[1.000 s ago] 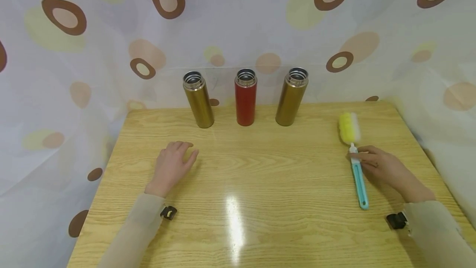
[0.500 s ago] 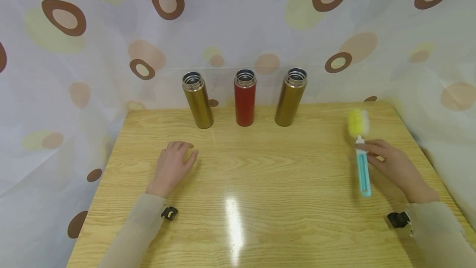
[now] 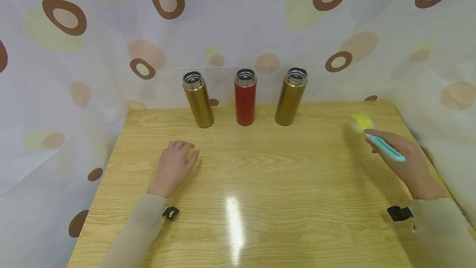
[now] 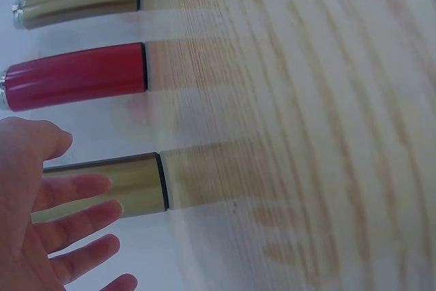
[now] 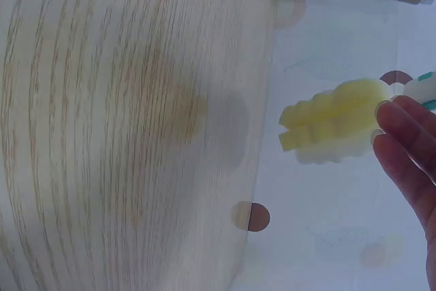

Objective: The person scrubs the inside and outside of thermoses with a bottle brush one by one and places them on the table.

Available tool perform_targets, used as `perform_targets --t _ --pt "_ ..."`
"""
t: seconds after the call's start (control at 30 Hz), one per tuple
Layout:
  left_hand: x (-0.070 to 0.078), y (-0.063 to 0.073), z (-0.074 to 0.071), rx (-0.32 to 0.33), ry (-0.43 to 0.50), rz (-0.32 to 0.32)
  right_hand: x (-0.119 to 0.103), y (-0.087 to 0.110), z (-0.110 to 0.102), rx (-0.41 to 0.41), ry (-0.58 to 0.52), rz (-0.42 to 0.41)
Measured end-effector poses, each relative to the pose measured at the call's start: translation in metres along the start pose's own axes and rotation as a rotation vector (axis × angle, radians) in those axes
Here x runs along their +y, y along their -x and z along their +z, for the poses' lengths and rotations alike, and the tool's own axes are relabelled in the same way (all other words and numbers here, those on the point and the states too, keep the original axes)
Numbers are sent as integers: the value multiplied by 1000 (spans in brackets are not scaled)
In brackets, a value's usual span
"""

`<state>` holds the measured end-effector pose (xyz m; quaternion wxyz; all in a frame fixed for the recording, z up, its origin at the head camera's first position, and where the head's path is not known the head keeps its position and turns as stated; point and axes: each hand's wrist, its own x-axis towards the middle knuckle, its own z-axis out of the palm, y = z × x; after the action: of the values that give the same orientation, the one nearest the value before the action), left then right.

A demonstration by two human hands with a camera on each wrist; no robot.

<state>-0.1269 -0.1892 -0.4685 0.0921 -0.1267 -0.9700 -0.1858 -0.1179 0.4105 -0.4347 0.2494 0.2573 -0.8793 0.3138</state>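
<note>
My right hand [image 3: 403, 158] pinches the turquoise handle [image 3: 384, 147] of a bottle brush above the right side of the table. The brush's yellow-and-white sponge head [image 5: 337, 120] points away from the fingers, blurred in the head view. My left hand [image 3: 174, 166] is at the table's left, fingers relaxed and apart, holding nothing. Beyond it stands a gold bottle [image 3: 201, 104], lidless and upright. A red bottle [image 3: 245, 100] is in the middle, and a second gold bottle [image 3: 291, 98] is to its right, both upright with open mouths.
The wooden table [image 3: 267, 202] reaches back to a patterned cloth [image 3: 245, 24] that hangs behind the bottles and along both sides. A bright reflection lies on the tabletop between the forearms. Each wrist wears a small black device.
My right hand has lifted the bottle brush off the table and tilted it, so the handle now slants toward the lower right. The left hand and the bottles stay put.
</note>
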Motion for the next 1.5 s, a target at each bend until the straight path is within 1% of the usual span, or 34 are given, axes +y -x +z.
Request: perform_targets --t 0.03,0.2,0.23,0.3,0.4,0.43,0.47,0.53,0.6,0.7,0.77,0.87,1.1,1.2,1.3,1.4,1.5 --pt "0 0 0 0 2 -1 0 -1 1 18 8 -10" --pt "2 0 0 10 -1 2 -6 -5 5 80 22 30" --pt "2 0 0 12 0 2 -9 -6 5 77 2 71" --pt "2 0 0 15 0 3 -15 -8 5 65 -85 167" --pt "3 0 0 14 2 2 -25 -11 4 74 -240 290" --pt "3 0 0 13 1 2 -29 -12 4 80 -274 329" --pt "3 0 0 11 -1 2 -32 -13 4 90 -292 340" --pt "3 1 0 7 -2 0 -37 -14 5 112 -295 334" --pt "3 1 1 2 -1 -1 -41 -15 7 134 -294 300" --pt "3 1 0 -4 2 -5 -42 -16 12 164 -301 223" --pt "4 2 -1 -5 2 -5 -41 -16 14 172 -299 204" --pt "4 2 -1 -5 1 -4 -40 -15 16 171 -284 230" --pt "5 2 -2 1 -2 7 -40 -14 16 154 -290 389" --pt "5 2 -2 4 -1 13 -42 -14 17 156 -276 435" --pt "5 2 -2 5 3 15 -43 -15 19 159 -266 443" --pt "4 1 -1 5 5 13 -44 -17 20 158 -270 434" --pt "4 0 -1 5 6 11 -45 -20 20 163 -317 416"
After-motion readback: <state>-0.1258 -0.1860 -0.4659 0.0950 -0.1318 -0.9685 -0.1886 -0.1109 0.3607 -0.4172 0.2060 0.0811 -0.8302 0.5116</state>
